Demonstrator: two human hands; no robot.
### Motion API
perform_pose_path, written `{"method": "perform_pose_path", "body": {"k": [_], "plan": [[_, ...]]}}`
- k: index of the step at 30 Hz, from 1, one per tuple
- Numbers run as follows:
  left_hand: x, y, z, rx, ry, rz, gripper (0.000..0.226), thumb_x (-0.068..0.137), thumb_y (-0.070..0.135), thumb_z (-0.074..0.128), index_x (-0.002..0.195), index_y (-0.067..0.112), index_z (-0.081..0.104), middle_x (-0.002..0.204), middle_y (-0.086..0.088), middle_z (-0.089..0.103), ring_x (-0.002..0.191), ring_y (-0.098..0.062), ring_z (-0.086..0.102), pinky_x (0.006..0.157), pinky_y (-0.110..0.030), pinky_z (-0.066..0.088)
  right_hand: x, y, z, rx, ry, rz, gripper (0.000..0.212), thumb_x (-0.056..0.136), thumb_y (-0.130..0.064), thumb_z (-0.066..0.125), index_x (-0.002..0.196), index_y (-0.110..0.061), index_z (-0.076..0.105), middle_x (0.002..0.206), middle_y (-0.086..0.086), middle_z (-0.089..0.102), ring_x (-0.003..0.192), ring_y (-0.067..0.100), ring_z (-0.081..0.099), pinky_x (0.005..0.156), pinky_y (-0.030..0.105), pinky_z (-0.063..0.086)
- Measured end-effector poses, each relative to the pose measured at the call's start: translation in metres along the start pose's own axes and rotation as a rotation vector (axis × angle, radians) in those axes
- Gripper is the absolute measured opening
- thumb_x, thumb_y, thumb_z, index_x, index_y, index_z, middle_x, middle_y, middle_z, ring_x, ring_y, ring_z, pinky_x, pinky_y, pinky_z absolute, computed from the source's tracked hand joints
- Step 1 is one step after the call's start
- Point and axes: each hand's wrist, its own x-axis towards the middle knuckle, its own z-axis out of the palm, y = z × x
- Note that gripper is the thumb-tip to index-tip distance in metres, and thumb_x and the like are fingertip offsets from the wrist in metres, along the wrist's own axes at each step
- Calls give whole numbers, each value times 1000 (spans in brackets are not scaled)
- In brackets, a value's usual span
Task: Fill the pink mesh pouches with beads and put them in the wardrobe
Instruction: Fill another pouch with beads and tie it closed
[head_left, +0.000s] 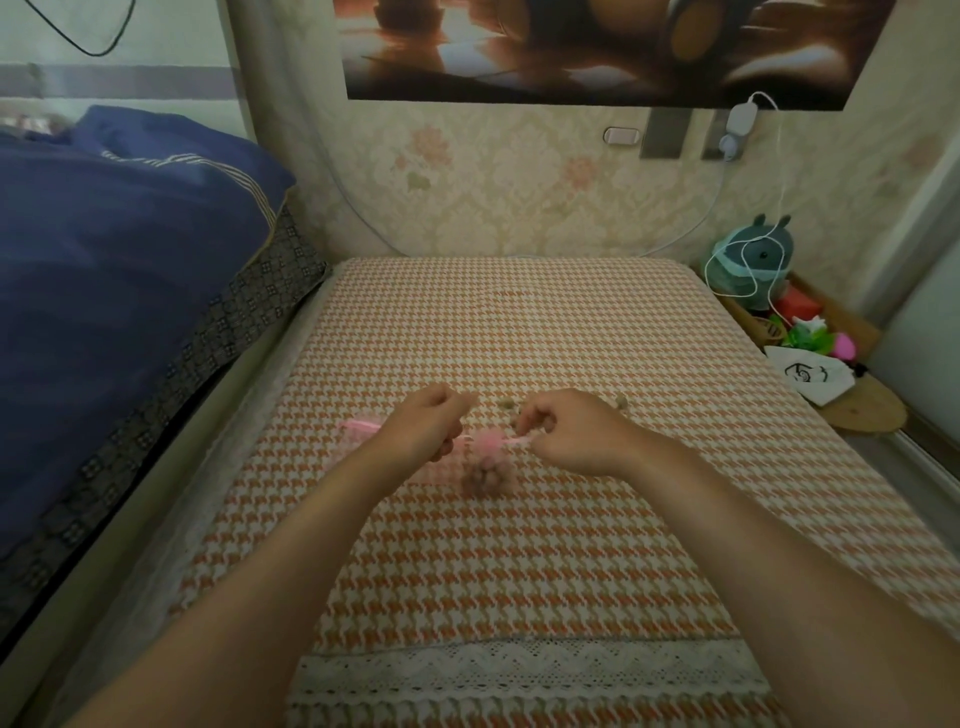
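Lying heaped at far left: blue bedding (130, 249), running along the edge of the houndstooth cover (519, 571).

Coming in from bottom left: left forearm, angling up and right toward centre, wrist straight. Curling into a loose fist, knuckles up: left hand (428, 423), pinching one end of the drawstring (514, 441) at its lower fingers.

Peeking out just behind that wrist, lying flat on the cover, partly hidden: spare pink pouch (358, 427).

Hanging between the two hands, neck gathered, motion-blurred: pink mesh pouch (485, 452), bulging at the bottom with brownish beads (485, 480). Touching the cover or hovering just above it, cannot tell which. Stretching sideways from the neck out to each fist: the string, pulled taut.

Gripping the other end, fingers curled tight, back of the hand facing up: right hand (566, 434). Coming in from bottom right: right forearm, angling up and left, mirroring the other.

Sitting on the cover just beyond the hands: loose beads (504, 404), a few more past the right knuckles.

Standing at far right, off the cover: teal plush toy (753, 254), with a white cable (779, 208) draping over it. Lying nearer, beside small green and pink items: white bag (810, 374).
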Motion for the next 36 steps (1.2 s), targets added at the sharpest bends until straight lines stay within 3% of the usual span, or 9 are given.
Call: {"method": "perform_pose_path", "body": {"k": [2,7,12,17,19,24,29,34,36], "plan": [[-2,-4,-5,288,-34,79,29,87,41,70,92,16,56,72,1,55,58,-12,48,54,-24,39,1,-1,1,-116,9,-46,14,90,-21,69,101,-25,76,86,-23,53,70,-5,45,61,17,37],[-8,-6,-15,601,-86,188,32,80,43,78,104,23,71,65,10,52,55,-3,45,50,-17,33,9,-7,4,11,72,-68,11,89,-34,76,80,-27,76,87,-13,70,82,8,65,73,27,50],[-2,-3,-36,418,-5,229,10,81,40,77,83,31,75,67,10,60,61,-3,49,60,-23,39,21,-21,13,437,91,-8,13,93,-27,72,91,-15,72,89,0,74,81,16,67,76,34,54],[11,-7,-57,234,84,153,16,91,29,70,89,14,77,83,4,69,76,-4,60,67,-20,45,45,-43,35,817,1,128,13,102,-20,60,106,-9,65,102,9,77,88,25,76,80,44,63],[16,-11,-62,169,113,104,19,93,24,68,85,8,74,76,2,68,67,-3,60,59,-16,46,55,-51,47,896,-16,178,12,103,-19,56,106,-10,64,101,11,76,84,26,75,77,45,63],[32,-18,-72,-57,198,28,14,95,10,63,88,-1,69,64,-8,67,51,-14,60,44,-18,46,83,-71,60,955,-13,185,21,103,-19,54,114,-5,65,90,9,75,75,22,71,70,39,58],[55,-23,-82,-162,235,-9,11,93,18,68,94,8,72,75,-8,71,62,-18,67,54,-25,57,108,-75,61,826,-11,116,12,91,-13,66,102,-14,72,82,2,76,70,12,69,66,30,54],[80,-50,-89,-21,402,-67,18,84,17,74,101,18,67,94,-11,72,79,-26,73,72,-40,63,129,-69,81,866,29,186,41,90,-4,71,128,-11,57,95,11,76,84,22,71,88,44,59],[85,-56,-88,48,430,-65,21,83,19,73,102,23,66,97,-9,73,82,-24,72,77,-42,62,133,-67,88,765,67,189,51,88,2,69,134,-12,54,90,5,72,76,15,69,68,28,60]]}}
